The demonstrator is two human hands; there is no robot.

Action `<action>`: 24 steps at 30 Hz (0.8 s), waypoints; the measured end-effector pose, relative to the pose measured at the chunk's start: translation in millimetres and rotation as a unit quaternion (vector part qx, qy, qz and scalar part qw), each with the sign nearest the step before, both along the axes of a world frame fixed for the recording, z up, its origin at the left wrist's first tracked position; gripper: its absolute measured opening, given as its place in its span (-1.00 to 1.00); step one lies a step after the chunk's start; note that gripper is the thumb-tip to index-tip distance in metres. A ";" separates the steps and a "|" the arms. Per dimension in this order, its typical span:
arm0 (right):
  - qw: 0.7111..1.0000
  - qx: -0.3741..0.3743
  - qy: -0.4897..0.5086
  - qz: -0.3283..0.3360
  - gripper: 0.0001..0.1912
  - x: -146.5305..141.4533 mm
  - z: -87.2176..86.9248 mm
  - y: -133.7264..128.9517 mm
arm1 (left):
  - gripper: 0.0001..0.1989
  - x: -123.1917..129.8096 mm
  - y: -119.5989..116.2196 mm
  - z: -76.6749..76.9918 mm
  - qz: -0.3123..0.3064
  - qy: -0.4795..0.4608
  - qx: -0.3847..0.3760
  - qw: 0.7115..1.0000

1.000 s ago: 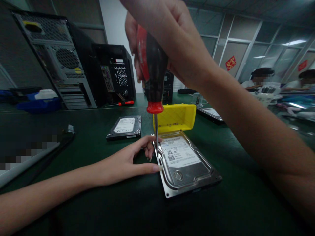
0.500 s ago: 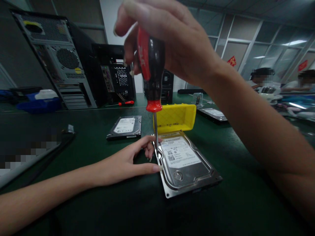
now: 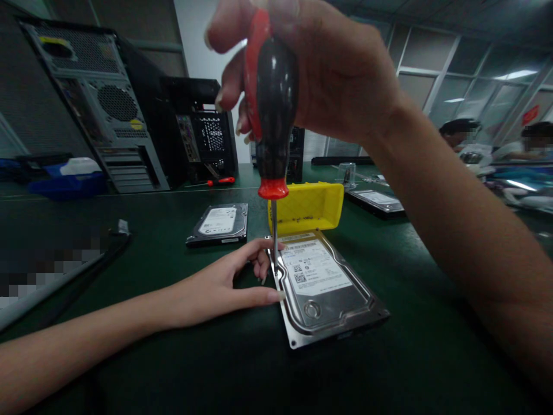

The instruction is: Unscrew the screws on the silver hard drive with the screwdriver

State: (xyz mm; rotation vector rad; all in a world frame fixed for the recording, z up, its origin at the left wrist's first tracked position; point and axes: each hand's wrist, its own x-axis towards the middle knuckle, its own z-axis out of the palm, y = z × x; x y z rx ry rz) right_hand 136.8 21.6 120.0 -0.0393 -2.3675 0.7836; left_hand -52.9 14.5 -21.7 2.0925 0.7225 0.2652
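One hard drive (image 3: 324, 279), cover (image 3: 334, 310) on, looks mid-job: the right hand (image 3: 334, 72), fingers loosely curled, holds a screwdriver (image 3: 276, 109) at its nine-o'clock edge; the left hand (image 3: 231, 285), fingers parted, steadies it.

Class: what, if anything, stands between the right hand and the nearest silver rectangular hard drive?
Only the red-and-black screwdriver held in the right hand: its metal shaft reaches the hard drive. Nothing else visible intervenes.

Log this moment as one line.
left hand: touching silver metal hard drive, left edge; right hand: holding red-and-black screwdriver, near-upright, tip at that edge; behind drive: yellow plastic bin
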 end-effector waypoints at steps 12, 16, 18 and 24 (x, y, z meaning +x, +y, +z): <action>0.998 0.053 0.025 -0.029 -0.70 -3.8 -1.3 6.7 | -0.39 0.5 0.1 3.5 -0.017 0.007 0.017 1.000; 0.997 0.061 0.046 -0.022 -0.72 -1.3 -0.1 16.3 | -0.39 0.4 -0.7 3.9 -0.020 0.004 0.007 1.000; 0.996 0.056 0.060 -0.036 -0.72 -1.2 -0.8 18.4 | -0.37 0.8 -1.5 3.2 -0.013 -0.006 0.004 1.000; 0.991 0.028 0.068 -0.113 -0.73 -3.6 -2.5 13.0 | -0.39 2.3 -2.0 2.1 -0.010 -0.016 -0.002 1.000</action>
